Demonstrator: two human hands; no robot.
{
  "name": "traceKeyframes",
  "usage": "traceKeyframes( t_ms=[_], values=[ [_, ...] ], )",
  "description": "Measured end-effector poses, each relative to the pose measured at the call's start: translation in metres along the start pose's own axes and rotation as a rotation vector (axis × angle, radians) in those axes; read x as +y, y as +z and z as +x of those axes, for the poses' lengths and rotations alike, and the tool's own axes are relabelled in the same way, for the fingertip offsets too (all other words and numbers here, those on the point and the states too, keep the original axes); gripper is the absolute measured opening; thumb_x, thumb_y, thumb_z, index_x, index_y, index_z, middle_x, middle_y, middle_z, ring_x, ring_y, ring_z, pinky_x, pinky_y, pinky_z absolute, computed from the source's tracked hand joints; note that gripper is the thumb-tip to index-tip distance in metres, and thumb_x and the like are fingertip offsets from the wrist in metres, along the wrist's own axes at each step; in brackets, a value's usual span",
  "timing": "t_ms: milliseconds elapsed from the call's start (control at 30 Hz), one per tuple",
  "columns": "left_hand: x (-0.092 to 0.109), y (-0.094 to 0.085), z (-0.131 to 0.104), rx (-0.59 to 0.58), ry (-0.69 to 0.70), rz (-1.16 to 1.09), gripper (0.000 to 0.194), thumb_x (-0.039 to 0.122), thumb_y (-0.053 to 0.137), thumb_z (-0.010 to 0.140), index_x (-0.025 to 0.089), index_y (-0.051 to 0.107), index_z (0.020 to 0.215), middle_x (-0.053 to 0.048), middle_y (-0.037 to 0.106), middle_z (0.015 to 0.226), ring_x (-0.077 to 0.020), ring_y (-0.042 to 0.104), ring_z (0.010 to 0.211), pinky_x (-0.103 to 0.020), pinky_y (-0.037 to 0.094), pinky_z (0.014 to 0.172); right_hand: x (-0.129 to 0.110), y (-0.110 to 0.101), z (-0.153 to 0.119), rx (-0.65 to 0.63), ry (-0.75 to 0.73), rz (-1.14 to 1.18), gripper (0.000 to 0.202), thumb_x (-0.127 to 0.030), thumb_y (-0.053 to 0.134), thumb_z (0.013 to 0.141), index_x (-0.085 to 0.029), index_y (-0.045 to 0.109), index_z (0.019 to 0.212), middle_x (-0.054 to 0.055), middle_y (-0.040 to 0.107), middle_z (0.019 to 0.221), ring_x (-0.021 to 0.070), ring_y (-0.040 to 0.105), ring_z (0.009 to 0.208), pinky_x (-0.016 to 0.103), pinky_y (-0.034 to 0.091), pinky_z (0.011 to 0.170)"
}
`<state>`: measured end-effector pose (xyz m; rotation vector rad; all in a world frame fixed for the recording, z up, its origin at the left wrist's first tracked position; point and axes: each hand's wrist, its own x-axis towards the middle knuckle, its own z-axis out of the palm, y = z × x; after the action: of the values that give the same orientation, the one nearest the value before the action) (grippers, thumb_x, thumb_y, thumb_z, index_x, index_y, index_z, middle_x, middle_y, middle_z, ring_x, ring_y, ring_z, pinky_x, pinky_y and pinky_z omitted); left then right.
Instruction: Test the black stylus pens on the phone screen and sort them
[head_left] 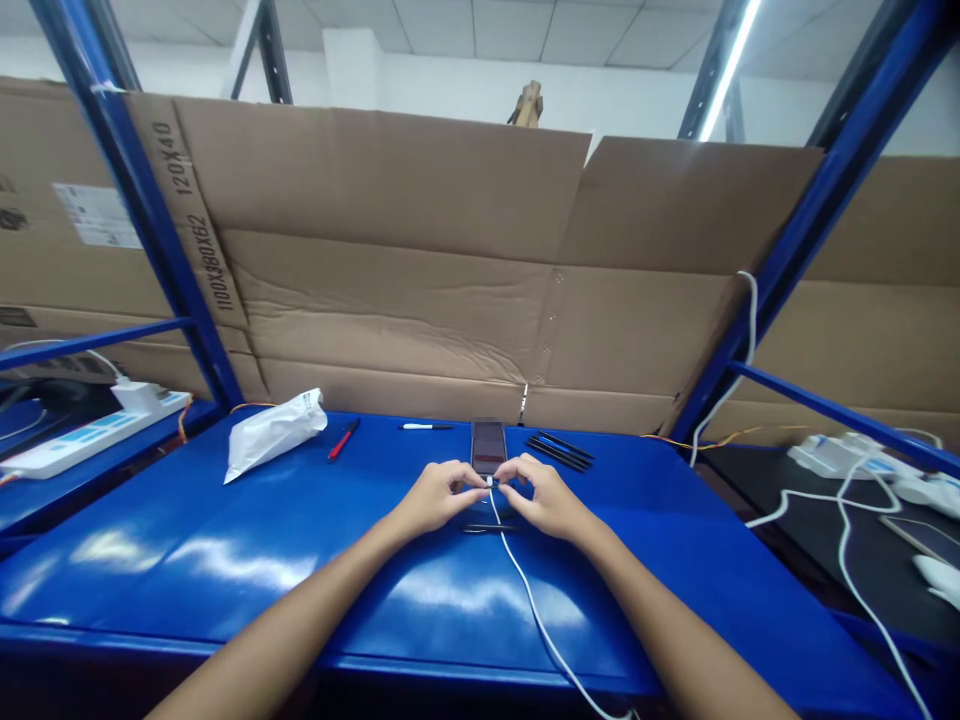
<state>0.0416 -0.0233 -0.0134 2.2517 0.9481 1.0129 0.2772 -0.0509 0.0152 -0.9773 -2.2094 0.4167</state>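
Observation:
A smartphone (489, 447) with a dark screen lies at the back middle of the blue table. At its near end, my left hand (441, 492) and my right hand (541, 494) face each other with thumbs and forefingers pinched. A small dark piece shows between their fingertips, too small to name. The white cable (525, 580) begins at the phone's near end, passes between my hands and hangs over the front edge. Just below my hands a black pen (478, 528) lies crosswise, with the cable running across it.
Several black pens (561, 452) lie right of the phone. To the left are a white pen (424, 427), a red pen (343, 440) and a white plastic packet (276, 432). Cardboard (390, 260) walls the back between blue posts. A power strip (97, 435) stands at far left.

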Motion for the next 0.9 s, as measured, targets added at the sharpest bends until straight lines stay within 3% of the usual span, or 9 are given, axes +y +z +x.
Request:
traceKeyframes(
  t_ms=[300, 533, 700, 900],
  values=[
    [-0.001, 0.0, 0.001, -0.016, 0.025, 0.064, 0.015, 0.031, 0.07, 0.092, 0.022, 0.08, 0.098, -0.001, 0.076, 0.083, -0.0136, 0.059, 0.067, -0.024, 0.041, 0.064, 0.0, 0.007, 0.0, -0.001, -0.027, 0.021, 0.011, -0.02, 0.057, 0.096, -0.023, 0.067, 0.101, 0.005, 0.072, 0.097, 0.0209, 0.063, 0.091, 0.034, 0.048, 0.083],
    [0.002, -0.001, 0.001, -0.062, 0.144, 0.141, 0.016, 0.03, 0.064, 0.096, 0.023, 0.079, 0.099, -0.002, 0.079, 0.096, -0.0182, 0.066, 0.084, -0.027, 0.047, 0.077, 0.002, 0.014, 0.0, -0.045, -0.016, -0.061, 0.015, -0.025, 0.053, 0.101, -0.025, 0.067, 0.107, 0.004, 0.073, 0.102, 0.0219, 0.061, 0.095, 0.036, 0.046, 0.087],
    [-0.001, -0.008, 0.003, -0.027, 0.004, 0.259, 0.02, 0.033, 0.059, 0.097, 0.022, 0.076, 0.098, -0.004, 0.078, 0.099, -0.02, 0.067, 0.088, -0.028, 0.047, 0.079, 0.013, 0.011, 0.0, 0.051, 0.081, -0.227, 0.012, -0.029, 0.059, 0.098, -0.023, 0.068, 0.103, 0.007, 0.071, 0.106, 0.0255, 0.056, 0.105, 0.042, 0.042, 0.096],
    [-0.015, -0.014, 0.003, -0.083, -0.143, 0.422, 0.015, 0.026, 0.062, 0.092, 0.023, 0.077, 0.092, -0.003, 0.073, 0.088, -0.0213, 0.065, 0.086, -0.029, 0.045, 0.075, 0.024, 0.015, -0.004, -0.042, 0.204, -0.377, 0.01, -0.031, 0.069, 0.09, -0.023, 0.071, 0.093, 0.009, 0.064, 0.111, 0.029, 0.052, 0.109, 0.043, 0.04, 0.093]
  ],
)
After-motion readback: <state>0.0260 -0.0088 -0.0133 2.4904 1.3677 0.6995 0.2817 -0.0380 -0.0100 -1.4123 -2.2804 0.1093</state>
